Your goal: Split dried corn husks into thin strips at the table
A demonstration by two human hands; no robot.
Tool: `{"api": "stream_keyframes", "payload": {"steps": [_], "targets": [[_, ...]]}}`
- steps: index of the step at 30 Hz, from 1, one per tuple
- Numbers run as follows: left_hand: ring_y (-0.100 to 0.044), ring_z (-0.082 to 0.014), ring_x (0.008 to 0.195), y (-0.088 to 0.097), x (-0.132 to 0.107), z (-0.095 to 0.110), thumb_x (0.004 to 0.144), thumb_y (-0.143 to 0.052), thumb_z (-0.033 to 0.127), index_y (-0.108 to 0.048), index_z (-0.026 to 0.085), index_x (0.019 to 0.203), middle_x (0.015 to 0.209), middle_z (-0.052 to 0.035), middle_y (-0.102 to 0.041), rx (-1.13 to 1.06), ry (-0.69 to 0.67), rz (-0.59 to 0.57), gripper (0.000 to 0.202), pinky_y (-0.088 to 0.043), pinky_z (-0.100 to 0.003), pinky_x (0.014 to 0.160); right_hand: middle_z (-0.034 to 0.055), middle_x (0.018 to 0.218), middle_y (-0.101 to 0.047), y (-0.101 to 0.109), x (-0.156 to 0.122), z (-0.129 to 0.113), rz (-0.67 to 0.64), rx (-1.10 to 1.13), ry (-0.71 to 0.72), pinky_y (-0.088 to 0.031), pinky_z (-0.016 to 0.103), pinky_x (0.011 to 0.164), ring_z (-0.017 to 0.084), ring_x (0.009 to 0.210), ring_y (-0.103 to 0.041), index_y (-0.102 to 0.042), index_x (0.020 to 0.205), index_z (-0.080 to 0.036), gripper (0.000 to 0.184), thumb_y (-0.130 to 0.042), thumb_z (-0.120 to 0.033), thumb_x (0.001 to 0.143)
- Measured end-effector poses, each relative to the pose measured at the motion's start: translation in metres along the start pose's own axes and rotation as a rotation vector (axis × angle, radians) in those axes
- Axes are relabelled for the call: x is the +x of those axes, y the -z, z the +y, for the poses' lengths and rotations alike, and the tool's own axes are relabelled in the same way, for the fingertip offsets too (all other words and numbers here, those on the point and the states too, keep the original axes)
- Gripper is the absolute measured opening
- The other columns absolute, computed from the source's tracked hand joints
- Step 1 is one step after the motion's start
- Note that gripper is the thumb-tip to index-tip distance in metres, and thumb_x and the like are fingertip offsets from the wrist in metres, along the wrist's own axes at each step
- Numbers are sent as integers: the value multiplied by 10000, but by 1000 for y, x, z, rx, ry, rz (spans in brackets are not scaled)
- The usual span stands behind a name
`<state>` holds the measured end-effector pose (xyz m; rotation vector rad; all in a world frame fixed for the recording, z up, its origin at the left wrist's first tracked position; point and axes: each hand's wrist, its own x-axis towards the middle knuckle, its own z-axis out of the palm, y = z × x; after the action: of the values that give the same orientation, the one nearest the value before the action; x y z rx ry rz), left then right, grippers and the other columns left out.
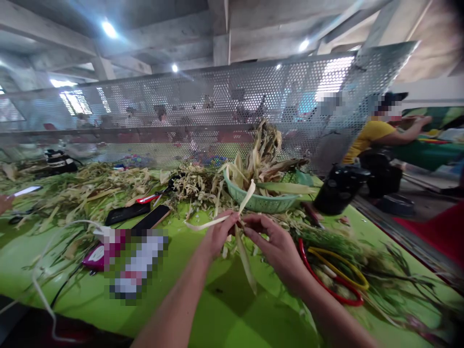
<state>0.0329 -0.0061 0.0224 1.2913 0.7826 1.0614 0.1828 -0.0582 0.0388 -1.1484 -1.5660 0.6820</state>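
Both my hands meet over the bright green table (224,309). My left hand (216,234) is closed on pale dried husk strips (246,258), one curling up and left, another hanging down toward the table. My right hand (275,241) pinches the same strips from the right, its fingers bent around them. Just beyond the hands stands a teal plastic basket (259,200) heaped with dried husks.
Dried leaves litter the table's far side. A dark phone (150,218), a black case (126,212) and red-handled scissors (148,198) lie left. Red and yellow rings (335,278) and green stems lie right. A perforated metal screen (217,106) stands behind. A person in yellow (373,137) sits far right.
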Motion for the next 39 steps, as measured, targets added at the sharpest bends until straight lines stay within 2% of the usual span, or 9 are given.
{"api": "stream_keyframes", "payload": {"steps": [3, 7, 10, 16, 22, 26, 30, 34, 39], "targets": [[-440, -123, 667, 2, -3, 9, 844, -518, 518, -595, 181, 781, 703, 3, -512, 160, -44, -86, 352, -372, -241, 641, 50, 885, -666, 2, 3, -2, 18, 184, -123, -503, 289, 678, 174, 774, -613, -615, 1030, -187, 284, -593, -407, 852], [-482, -145, 733, 0, -5, 13, 866, -465, 540, -613, 180, 814, 772, -19, -570, 301, -99, -230, 393, -381, -257, 680, 14, 731, -592, 6, 7, -1, 53, 182, -169, -364, 225, 483, 106, 554, -448, -630, 884, -165, 296, -608, -455, 825], [-514, -158, 776, -4, -3, 8, 857, -485, 532, -627, 172, 862, 817, -34, -606, 341, -77, -328, 387, -400, -264, 704, -6, 663, -539, 9, 8, 4, 113, 132, -156, -333, 221, 480, 98, 540, -400, -622, 779, -167, 297, -641, -463, 793], [-505, -171, 746, -14, -4, -1, 858, -508, 460, -638, 169, 826, 795, -49, -604, 331, -130, -431, 320, -380, -270, 665, 0, 690, -582, 7, 10, 13, 132, 95, -164, -404, 238, 552, 135, 629, -497, -624, 729, -182, 280, -693, -453, 740], [-468, -147, 668, -14, -10, 12, 836, -535, 513, -650, 169, 807, 738, -34, -579, 161, -38, -341, 364, -350, -267, 638, -6, 643, -572, 7, 11, 9, 71, 219, -227, -440, 246, 538, 132, 573, -503, -644, 775, -182, 306, -621, -486, 805], [-435, -123, 613, -6, -9, 12, 822, -530, 565, -636, 177, 748, 671, -13, -532, 37, 16, -85, 409, -324, -246, 582, 56, 864, -684, 10, 11, 7, -5, 214, -222, -503, 299, 740, 181, 779, -614, -682, 940, -175, 341, -572, -486, 851], [-407, -100, 574, -1, -3, 5, 814, -549, 557, -618, 171, 721, 637, -1, -505, -85, 28, 87, 403, -308, -218, 529, 68, 914, -692, 10, 10, 11, -16, 171, -198, -507, 311, 772, 192, 830, -627, -677, 944, -172, 324, -660, -459, 795], [-394, -75, 552, -2, 2, 2, 789, -597, 533, -605, 162, 725, 677, -1, -536, -259, 63, 124, 377, -317, -199, 506, 60, 873, -684, 9, 9, 17, 19, 80, -139, -504, 310, 757, 187, 808, -615, -683, 895, -172, 291, -677, -442, 787], [-359, -54, 516, -4, 4, 3, 731, -676, 503, -610, 145, 702, 629, 8, -510, -320, 91, 117, 366, -266, -191, 468, 51, 824, -670, 10, 6, 23, 77, -84, -77, -497, 304, 710, 181, 754, -589, -677, 883, -182, 251, -656, -421, 810]]}}
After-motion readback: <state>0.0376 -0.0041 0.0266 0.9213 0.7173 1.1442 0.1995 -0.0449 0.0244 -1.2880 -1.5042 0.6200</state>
